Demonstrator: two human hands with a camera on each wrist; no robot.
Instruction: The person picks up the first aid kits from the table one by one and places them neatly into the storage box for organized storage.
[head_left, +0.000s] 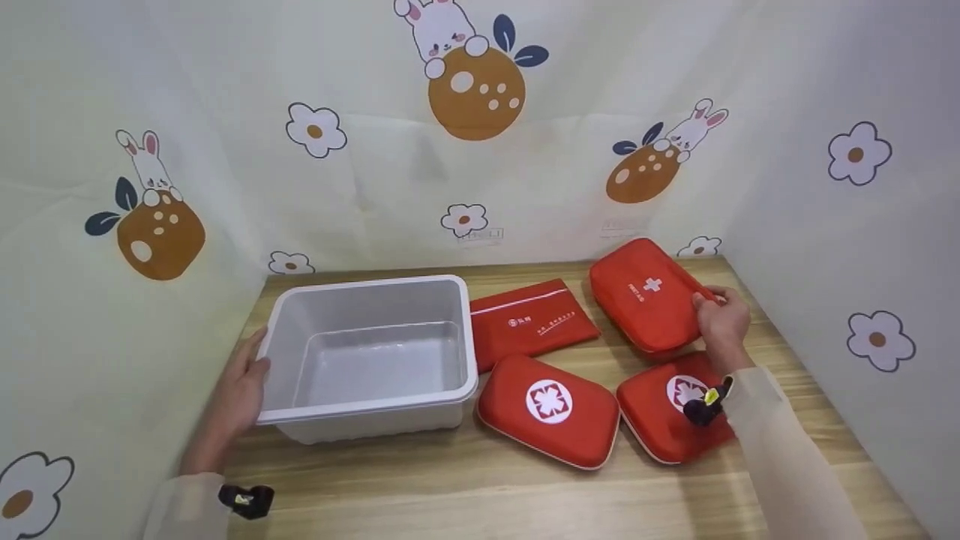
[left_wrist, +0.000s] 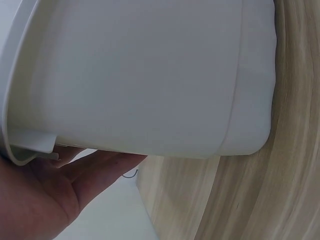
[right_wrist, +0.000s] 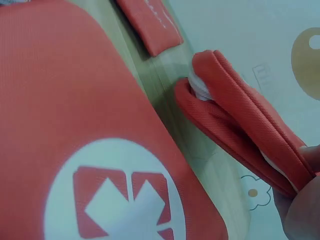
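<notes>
A light grey plastic bin (head_left: 375, 424) stands on the left, with nothing inside it. My left hand (head_left: 244, 382) grips its left rim, thumb near the edge; in the left wrist view that hand (left_wrist: 45, 200) lies along the bin's outer wall (left_wrist: 150, 80), under the rim. On the right, my right hand (head_left: 726, 324) pinches the right edge of a red first aid pouch (head_left: 637, 319) with a white cross, held tilted. The right wrist view shows this pouch (right_wrist: 235, 125) edge-on, gripped by thumb and fingers.
Two red zippered first aid cases (head_left: 510, 390) with white round emblems lie in front; the right-hand case (head_left: 652, 412) is partly under my right wrist. A flat red packet (head_left: 540, 307) lies beside the bin. Patterned cloth (head_left: 375, 187) walls the wooden table (head_left: 450, 495) on three sides.
</notes>
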